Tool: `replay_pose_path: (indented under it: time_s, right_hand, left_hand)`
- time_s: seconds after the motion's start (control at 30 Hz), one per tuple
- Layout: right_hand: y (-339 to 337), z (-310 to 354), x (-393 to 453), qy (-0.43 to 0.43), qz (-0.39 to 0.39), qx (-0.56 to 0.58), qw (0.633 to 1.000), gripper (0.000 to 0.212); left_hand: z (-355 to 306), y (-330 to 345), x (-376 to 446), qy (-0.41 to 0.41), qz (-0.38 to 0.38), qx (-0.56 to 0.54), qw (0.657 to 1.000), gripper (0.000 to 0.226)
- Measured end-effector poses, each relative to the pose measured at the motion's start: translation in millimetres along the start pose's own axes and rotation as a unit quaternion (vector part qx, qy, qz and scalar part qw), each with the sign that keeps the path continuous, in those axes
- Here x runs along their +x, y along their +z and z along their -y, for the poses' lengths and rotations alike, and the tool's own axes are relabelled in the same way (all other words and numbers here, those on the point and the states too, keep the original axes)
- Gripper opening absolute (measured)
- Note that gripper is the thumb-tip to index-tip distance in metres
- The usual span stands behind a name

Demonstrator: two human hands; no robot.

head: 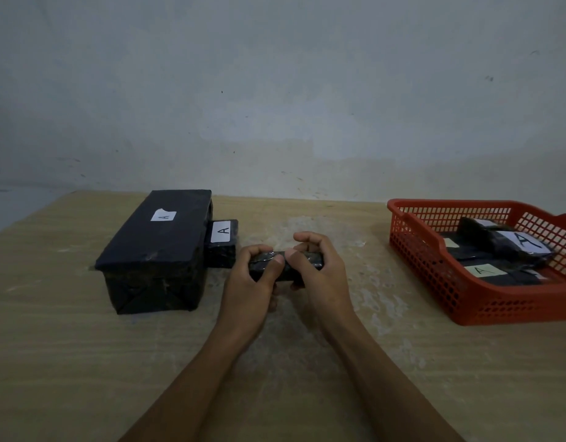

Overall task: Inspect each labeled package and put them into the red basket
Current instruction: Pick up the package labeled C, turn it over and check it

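Observation:
A small black-wrapped package (310,259) is held just above the middle of the wooden table (307,362). My left hand (248,282) grips its left end and my right hand (319,272) grips its right end, thumbs on top; no label shows on it. A large black box (157,250) with a white "A" label stands at the left. A smaller black package (222,242), also labeled "A", lies against that box's right side. The red basket (434,269) at the right holds several black labeled packages (511,247).
A pale wall rises directly behind the table's far edge. The basket runs past the right border of the view. Bare wood lies between my hands and the basket, and in front of the large box.

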State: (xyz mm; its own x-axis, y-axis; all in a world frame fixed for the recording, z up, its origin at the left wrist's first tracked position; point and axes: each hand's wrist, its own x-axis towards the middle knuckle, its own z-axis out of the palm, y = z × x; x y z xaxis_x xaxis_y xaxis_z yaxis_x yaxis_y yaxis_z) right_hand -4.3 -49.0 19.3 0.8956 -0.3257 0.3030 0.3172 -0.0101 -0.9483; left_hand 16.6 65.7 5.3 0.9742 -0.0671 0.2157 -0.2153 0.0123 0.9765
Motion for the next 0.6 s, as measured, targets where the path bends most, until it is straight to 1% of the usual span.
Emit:
replay_pose_path:
  time_s: [0.2,0.33,0.4,0.47,0.6]
  right_hand:
    - [-0.1,1.8,-0.1,-0.031,0.009,-0.019,0.999,0.026]
    - [1.9,3.0,-1.3,0.005,0.012,0.027,1.000,0.023]
    - [1.7,2.9,0.5,0.023,0.010,0.055,0.998,0.028]
    - [1.7,2.2,1.6,0.025,0.008,0.062,0.998,0.033]
    - [0.8,2.2,1.1,0.018,0.008,0.057,0.998,0.035]
  left_hand:
    - [4.7,1.3,1.2,-0.006,0.002,-0.008,1.000,0.014]
    - [3.3,1.1,0.0,0.003,-0.007,-0.005,1.000,0.012]
    - [2.3,0.2,0.7,0.000,-0.011,-0.013,1.000,0.013]
    - [1.7,-0.9,1.9,-0.009,-0.016,-0.026,0.999,0.015]
    - [2.3,0.0,2.9,-0.025,-0.016,-0.043,0.999,0.019]
